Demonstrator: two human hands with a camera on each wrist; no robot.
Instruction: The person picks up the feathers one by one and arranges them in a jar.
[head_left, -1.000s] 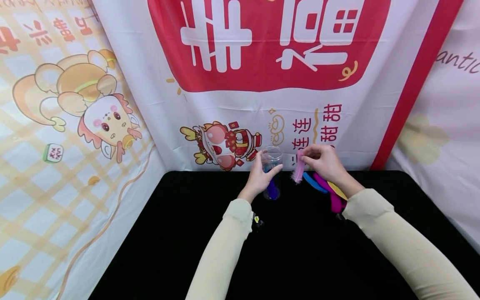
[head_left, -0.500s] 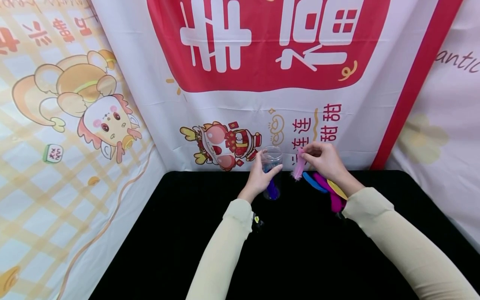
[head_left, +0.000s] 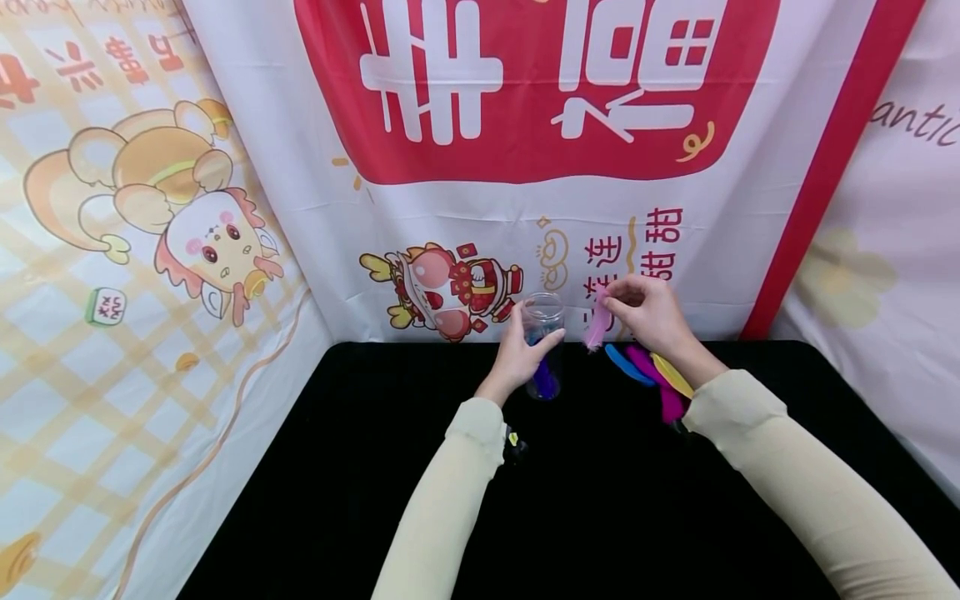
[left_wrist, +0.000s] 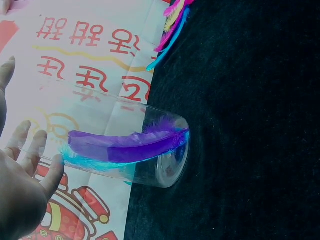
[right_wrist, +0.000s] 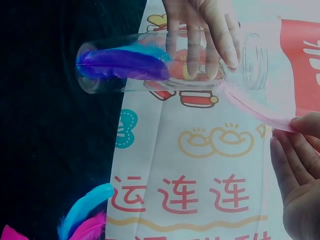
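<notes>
Grips a smooth, glass-clear, cylindrical jar (head_left: 547,358) with the left hand (head_left: 517,354), upright on black tabletop cloth (head_left: 600,500); shows through its wall a curved, broad violet feather (left_wrist: 125,146) and a downy turquoise feather (left_wrist: 92,161), low inside. Pinches a slender, pale-pink feather (head_left: 598,321) with the right hand (head_left: 647,312), frayed end down, just beside the jar at two o'clock in the head view. Has a heap of blue, magenta and yellow feathers (head_left: 666,390) between three and four o'clock from it
</notes>
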